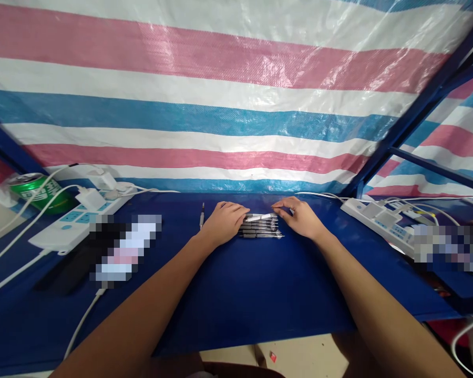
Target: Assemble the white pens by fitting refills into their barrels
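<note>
Several clear-barrelled pens with dark grips point(260, 231) lie side by side in a row on the blue table point(268, 294). A whiter pen point(262, 217) rests slightly askew on top at the far side. My left hand point(225, 223) covers the row's left ends, palm down, its fingers stretched and close together. Beside the right ends is my right hand point(301, 216), thumb and forefinger drawn together in a pinch near the white pen's end. Whatever sits between those fingertips is too small to make out. One single pen point(202, 215) lies apart, left of my left hand.
On the left stand a white power strip point(69, 223) with plugs, a green can point(43, 191) and a blurred phone point(128, 249) on a cable. Another power strip point(382, 226) lies right. Striped sheeting point(220, 121) hangs behind, beside a blue metal frame point(413, 115).
</note>
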Demonstrator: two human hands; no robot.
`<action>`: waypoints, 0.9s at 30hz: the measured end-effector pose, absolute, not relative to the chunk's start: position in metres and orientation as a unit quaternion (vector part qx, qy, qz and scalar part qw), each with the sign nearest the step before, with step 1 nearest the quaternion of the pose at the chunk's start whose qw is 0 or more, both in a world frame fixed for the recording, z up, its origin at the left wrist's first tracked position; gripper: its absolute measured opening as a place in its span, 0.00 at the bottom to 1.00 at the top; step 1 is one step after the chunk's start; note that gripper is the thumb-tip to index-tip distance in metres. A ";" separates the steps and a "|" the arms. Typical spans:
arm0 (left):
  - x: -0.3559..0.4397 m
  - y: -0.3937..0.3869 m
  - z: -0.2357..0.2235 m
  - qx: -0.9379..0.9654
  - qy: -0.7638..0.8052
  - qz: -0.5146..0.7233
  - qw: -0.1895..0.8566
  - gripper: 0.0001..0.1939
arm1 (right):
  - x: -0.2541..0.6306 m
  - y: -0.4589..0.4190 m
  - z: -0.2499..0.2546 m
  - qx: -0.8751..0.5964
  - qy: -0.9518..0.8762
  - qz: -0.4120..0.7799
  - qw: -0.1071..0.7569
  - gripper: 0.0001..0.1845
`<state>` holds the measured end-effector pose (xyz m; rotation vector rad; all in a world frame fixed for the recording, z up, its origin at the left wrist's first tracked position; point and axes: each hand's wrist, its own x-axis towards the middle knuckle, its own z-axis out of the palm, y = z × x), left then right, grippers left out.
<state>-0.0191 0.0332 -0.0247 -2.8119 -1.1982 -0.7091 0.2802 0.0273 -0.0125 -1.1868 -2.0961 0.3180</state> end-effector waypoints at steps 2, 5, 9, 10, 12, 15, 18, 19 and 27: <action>-0.019 0.033 -0.025 -0.896 -0.381 -0.227 0.000 0.23 | 0.277 0.026 -0.013 -0.452 -0.815 0.119 0.343 0.12; -0.019 0.031 -0.025 -0.902 -0.365 -0.231 -0.002 0.26 | 0.275 0.026 -0.014 -0.430 -0.832 0.128 0.325 0.13; -0.019 0.030 -0.026 -0.907 -0.355 -0.225 -0.009 0.26 | 0.275 0.028 -0.016 -0.417 -0.842 0.144 0.310 0.14; -0.019 0.030 -0.026 -0.908 -0.356 -0.223 -0.010 0.26 | 0.276 0.028 -0.016 -0.419 -0.841 0.145 0.310 0.13; -0.019 0.029 -0.025 -0.908 -0.355 -0.222 -0.012 0.25 | 0.277 0.028 -0.015 -0.423 -0.837 0.150 0.314 0.11; -0.018 0.027 -0.021 -0.902 -0.359 -0.241 -0.016 0.25 | 0.278 0.026 -0.011 -0.431 -0.818 0.172 0.341 0.09; -0.016 0.023 -0.016 -0.890 -0.363 -0.277 -0.018 0.21 | 0.276 0.023 -0.009 -0.444 -0.777 0.217 0.390 0.09; -0.015 0.022 -0.014 -0.887 -0.360 -0.287 -0.016 0.20 | 0.274 0.022 -0.008 -0.444 -0.762 0.240 0.406 0.11; -0.012 0.022 -0.012 -0.889 -0.337 -0.311 0.018 0.20 | 0.258 0.013 -0.004 -0.431 -0.692 0.393 0.426 0.24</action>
